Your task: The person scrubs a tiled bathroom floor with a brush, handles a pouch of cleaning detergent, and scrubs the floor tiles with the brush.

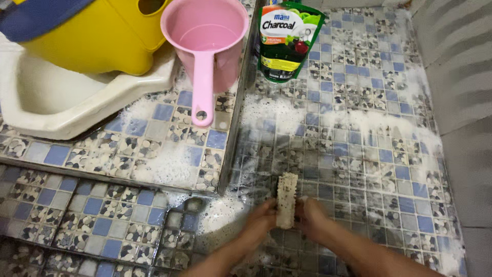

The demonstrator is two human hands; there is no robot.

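Head camera looked down at both hands, which met low in the middle of the picture. The left hand (262,215) was curled closed on the left side of a pale scrubbing brush (287,200), and the right hand (311,214) was curled closed on its right side. The hands were blurred, so single fingers could not be told. The brush stood nearly upright in the picture, its bristle face turned to the camera, and its far end pointed away from the person. It lay on or just over the wet mosaic floor (369,169) of small blue, grey and pebble-pattern tiles; whether it touched the tiles, I could not tell.

White foam (220,210) was just left of the left hand, at the foot of a tiled step (154,149). More foam lay in a band across the floor beyond the brush. On the raised step stood a pink plastic dipper (205,41), its long handle pointing toward the person. Beside it, at left, was a yellow bucket (97,36), and under that the white rim of a squat toilet (66,102). Behind the dipper, on the lower floor, a green refill pouch of cleaning liquid (287,43) stood upright. At right rose a grey wall (461,77).
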